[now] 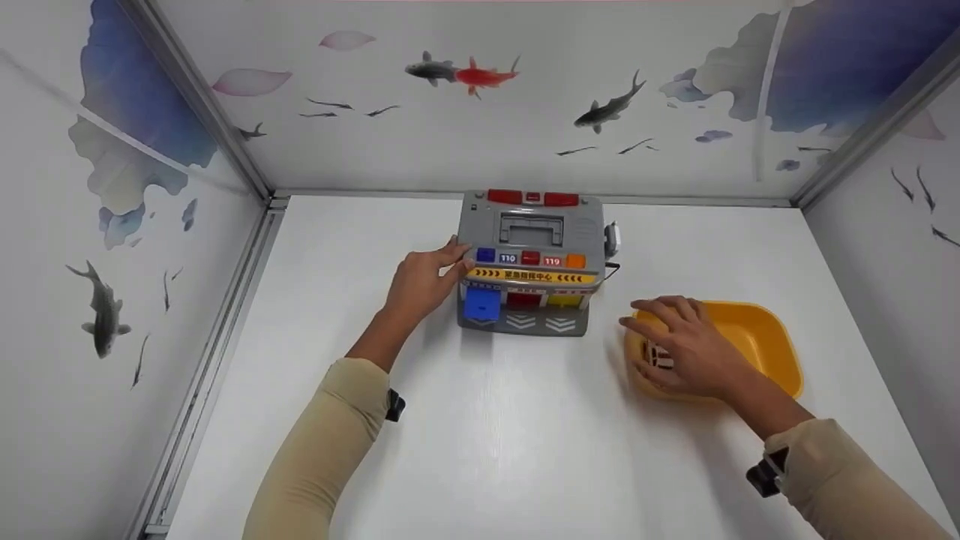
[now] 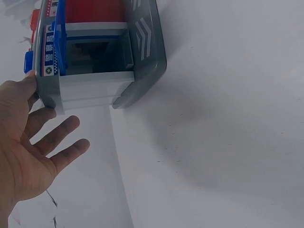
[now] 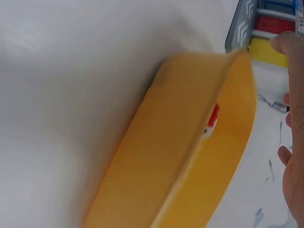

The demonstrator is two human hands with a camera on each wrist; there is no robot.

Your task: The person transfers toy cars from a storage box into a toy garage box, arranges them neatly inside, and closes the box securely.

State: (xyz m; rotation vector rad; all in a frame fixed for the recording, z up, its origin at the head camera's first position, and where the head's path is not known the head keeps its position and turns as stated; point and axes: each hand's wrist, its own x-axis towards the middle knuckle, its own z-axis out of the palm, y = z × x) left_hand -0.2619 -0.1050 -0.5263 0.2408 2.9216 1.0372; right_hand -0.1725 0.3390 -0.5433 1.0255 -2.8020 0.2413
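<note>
A grey toy garage with coloured buttons and a top handle stands near the back wall. Its blue door is swung up, baring a dark bay; the red door and yellow door are down. My left hand holds the garage's left edge between thumb and index finger, its other fingers spread. Over the left end of a yellow basin is my right hand, fingers spread and bent downward. Below it, inside the basin, lies a small white-and-red toy, partly hidden by the rim.
White panels with painted fish enclose the white table at the back and sides. A white piece and a thin black loop stick out from the garage's right side. Black wrist cameras sit at both sleeves.
</note>
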